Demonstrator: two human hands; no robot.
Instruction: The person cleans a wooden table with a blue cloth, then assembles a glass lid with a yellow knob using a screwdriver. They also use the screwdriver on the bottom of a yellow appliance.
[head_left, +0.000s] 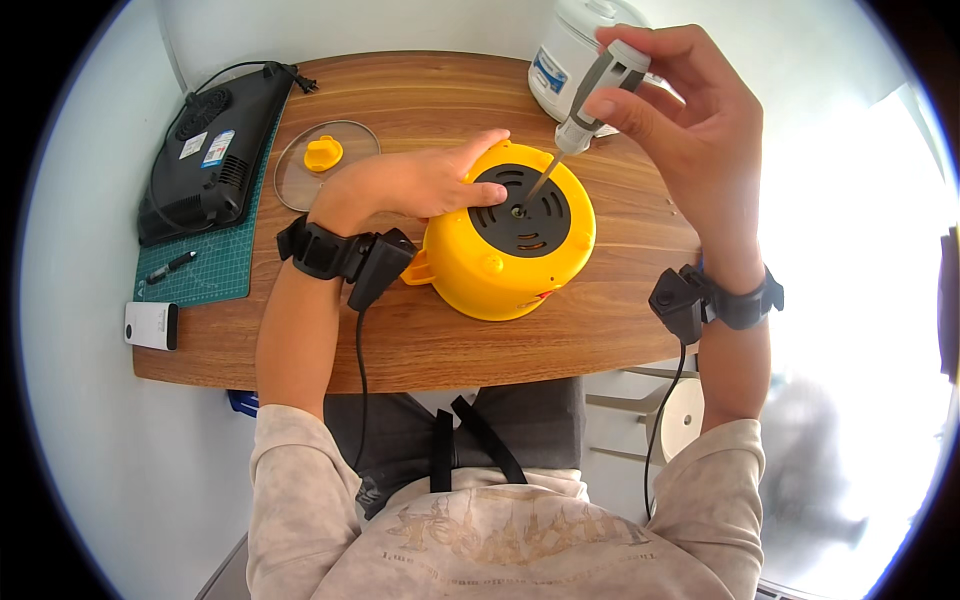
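Observation:
A yellow pot lies upside down on the wooden table, its round black slotted base plate facing up and tilted slightly. My left hand grips the pot's far left side. Its thumb lies on the edge of the black plate, and the index finger reaches along the rim; the other fingers are mostly hidden. In my right hand is a screwdriver with a grey and white handle, held between thumb and fingers above the pot. The shaft slants down to the hole in the plate's middle; whether it touches a screw cannot be seen.
Behind my left wrist lies a clear lid with a yellow knob. A black appliance with a cord rests on a green cutting mat, near a pen and a white box-shaped device. A white lidded container stands at the back.

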